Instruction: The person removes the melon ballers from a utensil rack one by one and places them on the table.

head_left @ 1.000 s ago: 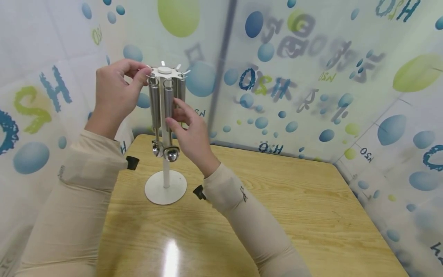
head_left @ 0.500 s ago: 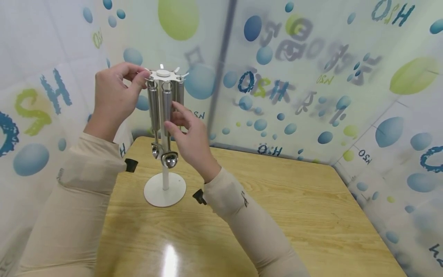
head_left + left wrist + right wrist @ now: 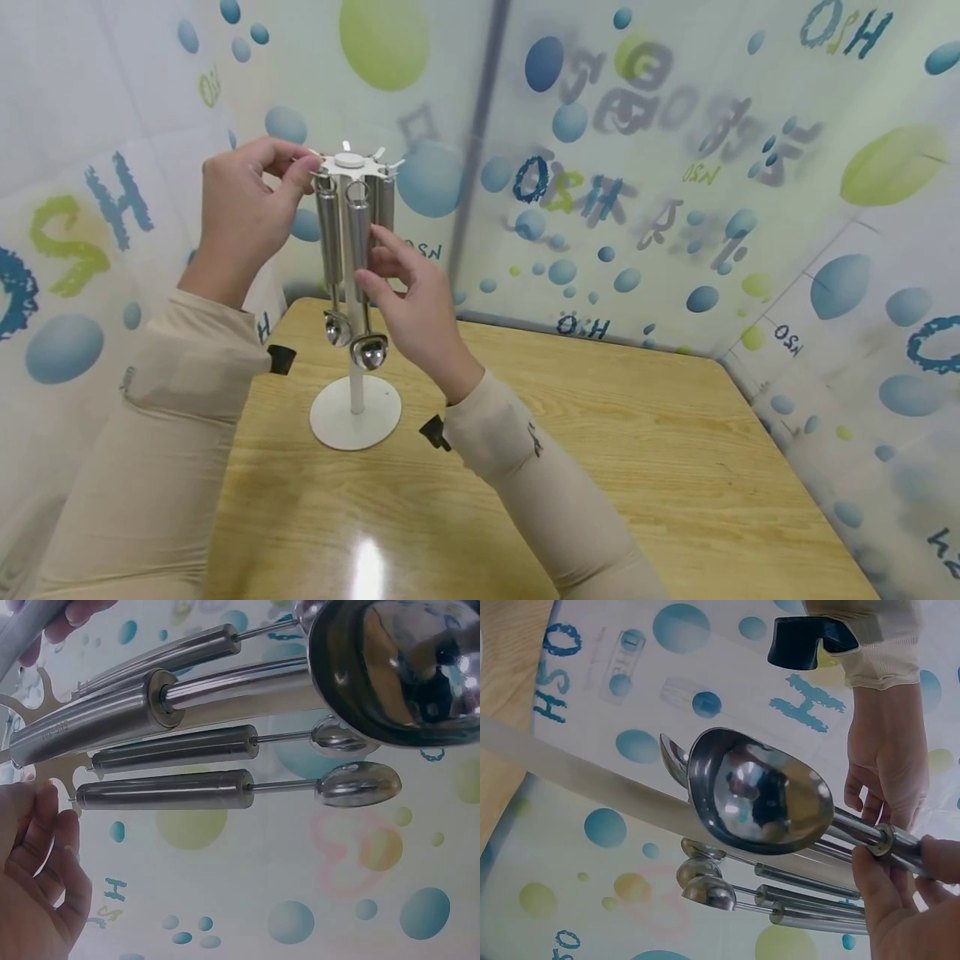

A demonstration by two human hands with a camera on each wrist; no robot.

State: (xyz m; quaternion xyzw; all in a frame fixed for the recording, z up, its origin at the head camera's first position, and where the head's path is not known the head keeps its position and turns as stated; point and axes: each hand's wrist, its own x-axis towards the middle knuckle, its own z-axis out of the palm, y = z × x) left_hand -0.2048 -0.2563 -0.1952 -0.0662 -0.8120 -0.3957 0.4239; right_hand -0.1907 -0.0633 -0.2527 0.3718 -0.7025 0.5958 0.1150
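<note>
The white rack [image 3: 356,417] stands upright on a wooden table [image 3: 600,450], near the table's far left corner, and five metal kitchen tools are about it. The person's right hand [image 3: 416,304] pinches the handle of the front scoop [image 3: 370,352] between thumb and fingers, its bowl hanging downward; the left hand [image 3: 251,204] pinches the edge of the rack's top. The scoop's ring is just at the rack's edge, but whether it sits on a hook I cannot tell. A second spoon [image 3: 337,329] hangs beside it, on the left. The right hand stands in the way of those behind — only the right wrist view shows clearly three small spoons [image 3: 709,892] together past the pole. Close to each beige sleeve is a black clip [image 3: 435,433]. All around stands a cloth wall [image 3: 465,108], printed with blue and green dots and with big letters, which I read as O, S, H; the grey shapes among them I cannot read. The left wrist view shows what the head view does not — a small stamp on one handle [image 3: 56,731], too tiny for reading.
</note>
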